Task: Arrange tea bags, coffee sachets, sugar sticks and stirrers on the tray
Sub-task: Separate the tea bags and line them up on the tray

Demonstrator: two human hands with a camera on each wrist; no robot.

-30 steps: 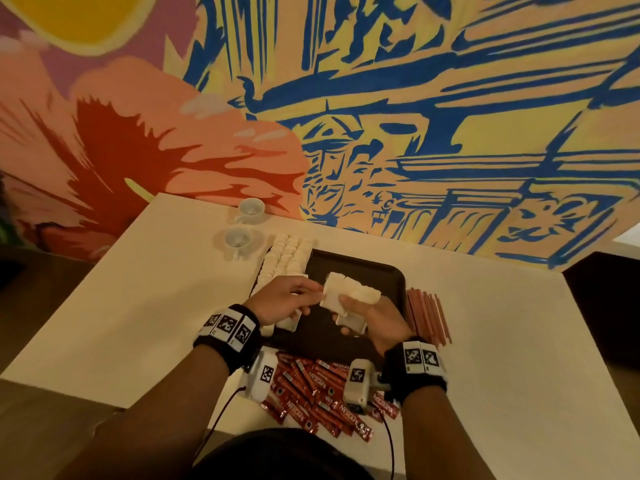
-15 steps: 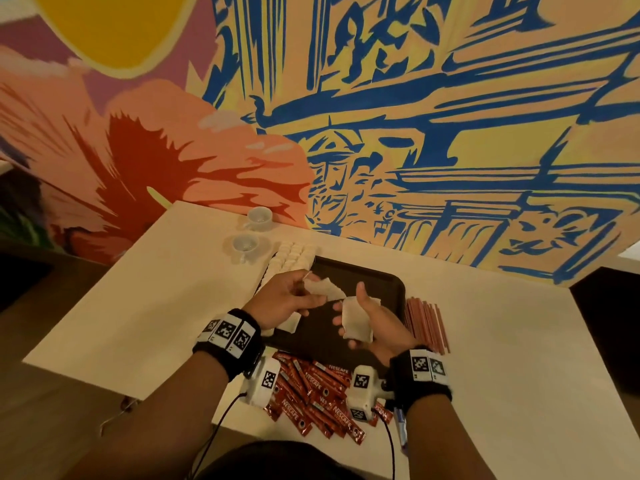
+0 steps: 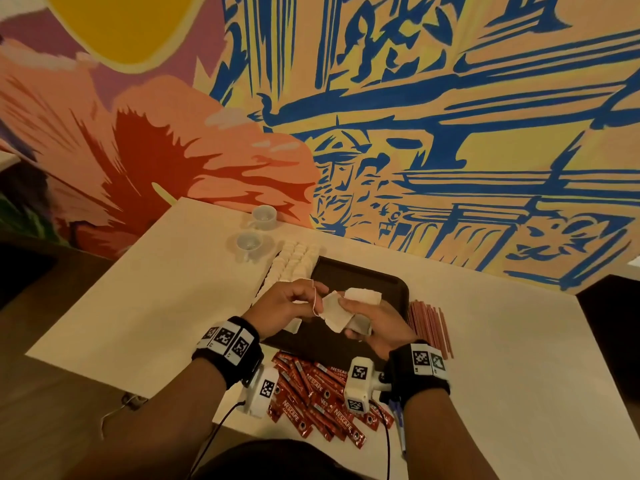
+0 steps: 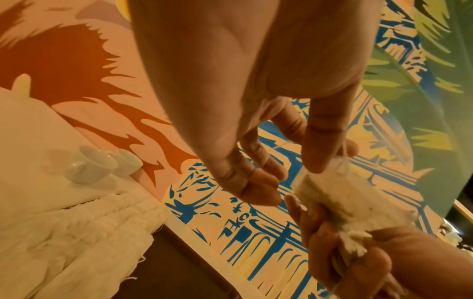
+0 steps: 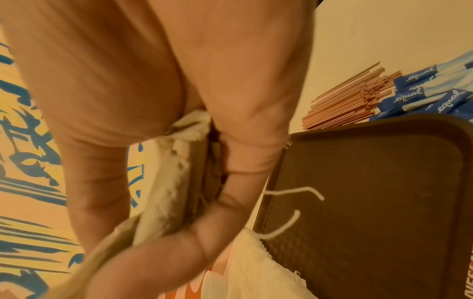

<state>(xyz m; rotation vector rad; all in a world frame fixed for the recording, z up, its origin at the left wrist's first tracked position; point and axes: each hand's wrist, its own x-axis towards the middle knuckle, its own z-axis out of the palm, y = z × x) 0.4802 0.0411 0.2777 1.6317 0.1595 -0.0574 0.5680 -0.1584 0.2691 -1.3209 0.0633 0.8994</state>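
Since a moment before, our left hand (image 3: 284, 303) pinched one tea bag (image 3: 332, 308) off the stack (image 3: 360, 320) our right hand (image 3: 375, 327) clasped above the tray (image 3: 388, 282); placement looked next.

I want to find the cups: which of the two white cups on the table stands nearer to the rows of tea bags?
The nearer cup, just left of the tea bag rows; the other cup stands by the wall.
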